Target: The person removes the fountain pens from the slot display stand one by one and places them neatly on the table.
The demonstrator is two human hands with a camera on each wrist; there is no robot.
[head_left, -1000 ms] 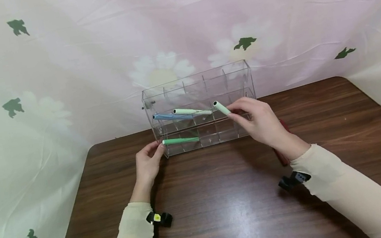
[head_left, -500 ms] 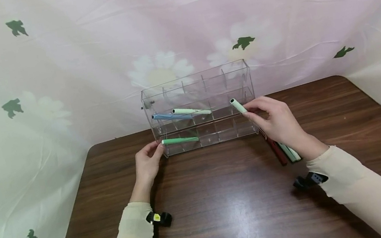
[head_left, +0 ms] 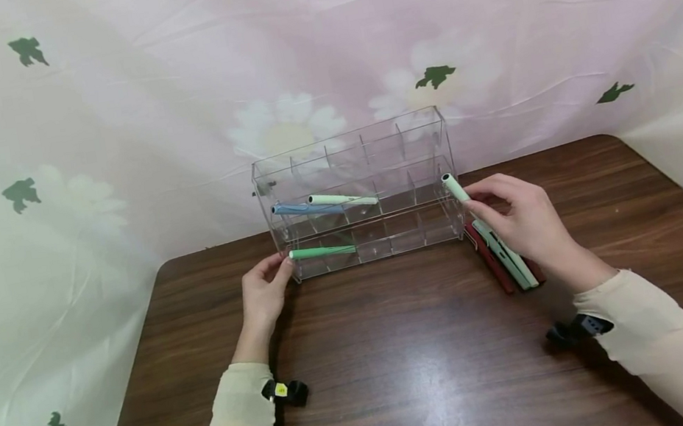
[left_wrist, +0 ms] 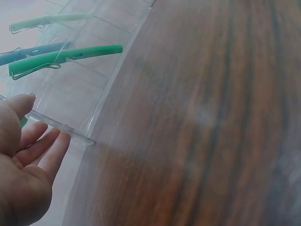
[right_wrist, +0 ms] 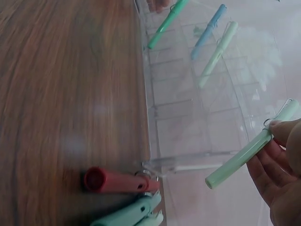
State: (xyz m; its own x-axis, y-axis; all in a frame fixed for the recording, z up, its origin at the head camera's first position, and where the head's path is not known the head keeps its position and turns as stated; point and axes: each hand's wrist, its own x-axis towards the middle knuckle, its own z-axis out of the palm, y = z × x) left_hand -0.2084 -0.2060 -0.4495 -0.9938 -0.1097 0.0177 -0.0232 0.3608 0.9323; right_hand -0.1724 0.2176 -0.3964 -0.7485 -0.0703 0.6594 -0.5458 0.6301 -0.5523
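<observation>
At the far middle of the desk [head_left: 404,352] stands a clear rack [head_left: 367,164], its walls hard to trace. The right hand [head_left: 520,222] pinches a pale green pen [head_left: 454,187] by the rack's right end, partly hiding the pens [head_left: 511,268] lying beneath. The left hand [head_left: 265,292] rests relaxed fingers on the rack's left corner, near a green pen [head_left: 323,251].

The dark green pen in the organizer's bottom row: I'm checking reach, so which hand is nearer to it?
Left. The left hand touches the clear organizer beside the dark green pen; the right hand holds a pale green pen past the organizer's far end.
</observation>
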